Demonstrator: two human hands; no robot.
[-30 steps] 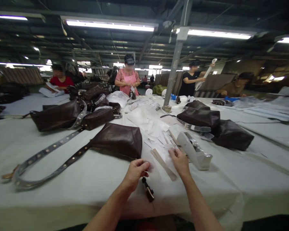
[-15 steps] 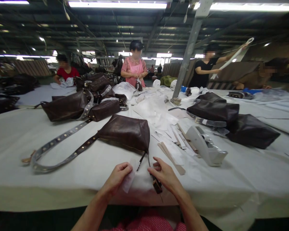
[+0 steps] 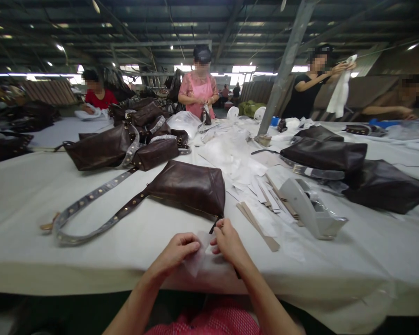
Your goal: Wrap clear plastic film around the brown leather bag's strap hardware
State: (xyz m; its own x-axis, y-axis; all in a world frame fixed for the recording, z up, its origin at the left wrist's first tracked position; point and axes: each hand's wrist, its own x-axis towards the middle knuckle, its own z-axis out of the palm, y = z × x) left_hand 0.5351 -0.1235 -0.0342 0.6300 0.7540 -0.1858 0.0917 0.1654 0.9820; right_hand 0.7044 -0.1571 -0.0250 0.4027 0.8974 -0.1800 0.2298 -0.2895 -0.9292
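A dark brown leather bag (image 3: 188, 188) lies on the table in front of me. Its studded shoulder strap (image 3: 87, 202), partly wrapped in clear film, loops out to the left. Between finger and thumb, my left hand (image 3: 179, 253) holds a small translucent white sheet (image 3: 197, 263). Close by the bag's near right corner, my right hand (image 3: 229, 242) has its fingers curled round a thin dark leather strap (image 3: 213, 226) that hangs from the corner. The strap's lower end is mostly hidden beneath my right wrist.
To the right lie cardboard strips (image 3: 260, 228), a grey tape dispenser (image 3: 310, 209) and more dark bags (image 3: 387, 186). Another pile of bags (image 3: 101, 146) is at the left. White wrapping sheets (image 3: 226, 156) cover the middle, by a metal post (image 3: 284, 70). Several co-workers stand beyond.
My right hand has moved up the thin strap toward the bag's corner, its fingers closing. The white sheet is nearer to it. The view has tilted down slightly.
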